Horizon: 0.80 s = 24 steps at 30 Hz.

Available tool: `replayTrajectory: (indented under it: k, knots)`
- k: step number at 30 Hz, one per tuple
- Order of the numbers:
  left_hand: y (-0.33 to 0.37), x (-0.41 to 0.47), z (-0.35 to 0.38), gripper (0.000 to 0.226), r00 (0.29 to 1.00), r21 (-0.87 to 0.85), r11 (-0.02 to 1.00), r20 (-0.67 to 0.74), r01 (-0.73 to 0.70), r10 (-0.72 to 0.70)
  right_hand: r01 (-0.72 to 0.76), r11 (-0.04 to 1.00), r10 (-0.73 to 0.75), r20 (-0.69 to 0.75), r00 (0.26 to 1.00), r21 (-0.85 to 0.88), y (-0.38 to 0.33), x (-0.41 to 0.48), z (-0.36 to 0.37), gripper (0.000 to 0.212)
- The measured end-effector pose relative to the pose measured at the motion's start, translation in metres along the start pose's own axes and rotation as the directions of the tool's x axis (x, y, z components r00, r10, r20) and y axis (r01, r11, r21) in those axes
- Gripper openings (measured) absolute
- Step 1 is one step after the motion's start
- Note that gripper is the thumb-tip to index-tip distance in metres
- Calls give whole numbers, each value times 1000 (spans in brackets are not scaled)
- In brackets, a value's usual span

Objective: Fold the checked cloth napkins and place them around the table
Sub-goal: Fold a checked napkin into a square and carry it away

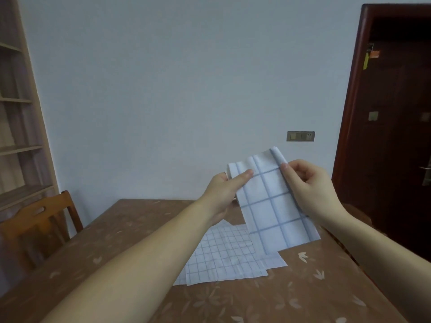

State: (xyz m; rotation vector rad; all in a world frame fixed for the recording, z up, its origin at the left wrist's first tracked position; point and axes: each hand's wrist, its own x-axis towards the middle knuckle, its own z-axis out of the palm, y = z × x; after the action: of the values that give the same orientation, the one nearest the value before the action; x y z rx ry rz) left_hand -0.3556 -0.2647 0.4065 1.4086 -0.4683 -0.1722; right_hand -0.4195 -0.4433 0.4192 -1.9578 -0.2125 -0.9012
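Both hands, left hand and right hand, grip a folded checked napkin by its top corners above flat napkins on the tabletop.

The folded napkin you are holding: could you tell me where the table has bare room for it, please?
Bare table lies between the chair and the flat napkins, also between those napkins and the near right edge. The centre is crowded with them, below the folded napkin.
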Motion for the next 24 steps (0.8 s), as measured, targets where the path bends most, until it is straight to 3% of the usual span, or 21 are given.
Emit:
replayTrajectory:
  k: [5,10,13,15,19,24]
  knots:
    - [1,2,4,21,999,138,990,35,-22,17,-18,999,15,57,998,37,2,2,-1,54]
    - [-9,0,19,24,1000,5,1000,-9,-23,23,49,999,-48,-78,996,16,4,-1,6,46]
    - [-18,-2,24,26,1000,33,999,-8,-25,26,63,998,-60,-157,986,12,2,0,5,41]
    - [-22,-2,23,37,999,96,995,-9,-32,33,51,997,-43,-137,990,57,0,2,1,37]
    - [-20,0,16,20,999,147,988,36,-40,36,-50,992,59,-77,995,115,0,10,-7,34]
    - [-12,3,16,21,997,82,994,-15,-70,71,14,1000,-11,-106,994,27,0,9,-6,31]
